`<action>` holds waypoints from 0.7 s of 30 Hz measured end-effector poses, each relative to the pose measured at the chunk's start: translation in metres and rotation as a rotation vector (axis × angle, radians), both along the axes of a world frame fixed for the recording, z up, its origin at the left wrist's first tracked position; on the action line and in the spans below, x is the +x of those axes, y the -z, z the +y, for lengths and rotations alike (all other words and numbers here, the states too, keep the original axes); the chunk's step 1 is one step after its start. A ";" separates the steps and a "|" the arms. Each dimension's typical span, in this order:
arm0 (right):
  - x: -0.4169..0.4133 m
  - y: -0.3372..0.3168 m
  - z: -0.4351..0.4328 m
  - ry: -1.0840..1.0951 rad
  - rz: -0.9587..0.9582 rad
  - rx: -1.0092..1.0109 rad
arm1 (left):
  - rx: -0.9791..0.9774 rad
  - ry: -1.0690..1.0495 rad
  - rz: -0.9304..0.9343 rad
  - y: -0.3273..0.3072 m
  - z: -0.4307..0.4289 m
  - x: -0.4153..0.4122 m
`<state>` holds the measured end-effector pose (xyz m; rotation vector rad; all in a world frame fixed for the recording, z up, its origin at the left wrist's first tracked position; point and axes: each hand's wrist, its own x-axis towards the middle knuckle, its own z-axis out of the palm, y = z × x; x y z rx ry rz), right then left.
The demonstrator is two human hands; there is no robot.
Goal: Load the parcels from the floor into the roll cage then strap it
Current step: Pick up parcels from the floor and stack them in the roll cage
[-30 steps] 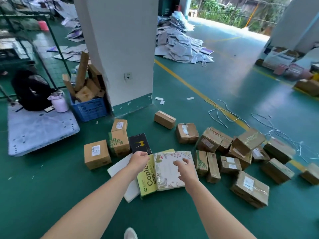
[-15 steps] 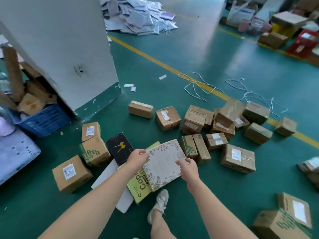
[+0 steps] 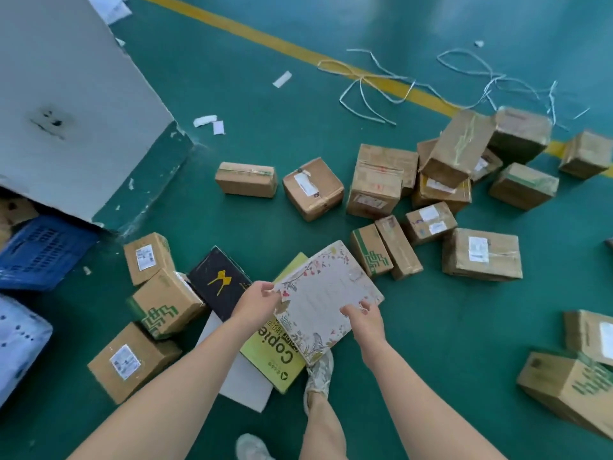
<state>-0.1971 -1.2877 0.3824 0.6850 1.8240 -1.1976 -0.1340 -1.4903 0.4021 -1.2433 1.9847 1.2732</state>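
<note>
A flat white box with a floral print [image 3: 323, 293] is tilted up off the pile, held at both sides. My left hand [image 3: 257, 302] grips its left edge and my right hand [image 3: 365, 318] grips its near right edge. Under it lie a yellow-green copier-paper box [image 3: 275, 351], a black box with a gold mark [image 3: 219, 280] and a flat white sheet [image 3: 245, 380]. Several brown cardboard parcels [image 3: 313, 187] are scattered over the green floor around them. No roll cage is in view.
A white pillar [image 3: 76, 104] stands at the upper left, with a blue crate [image 3: 39, 250] at its foot. Loose white straps [image 3: 371, 94] lie across the yellow floor line [image 3: 265, 38]. More parcels [image 3: 570, 383] sit at the right edge. My shoe [image 3: 318, 373] is just beneath the floral box.
Both hands have closed on the floral box and lifted it off the copier-paper box, tilting it. My view has dropped and moved closer to the floor.
</note>
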 end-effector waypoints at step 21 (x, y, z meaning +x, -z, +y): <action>0.077 0.306 -0.017 0.334 -0.198 0.122 | -0.082 0.450 -0.096 0.305 -0.062 -0.015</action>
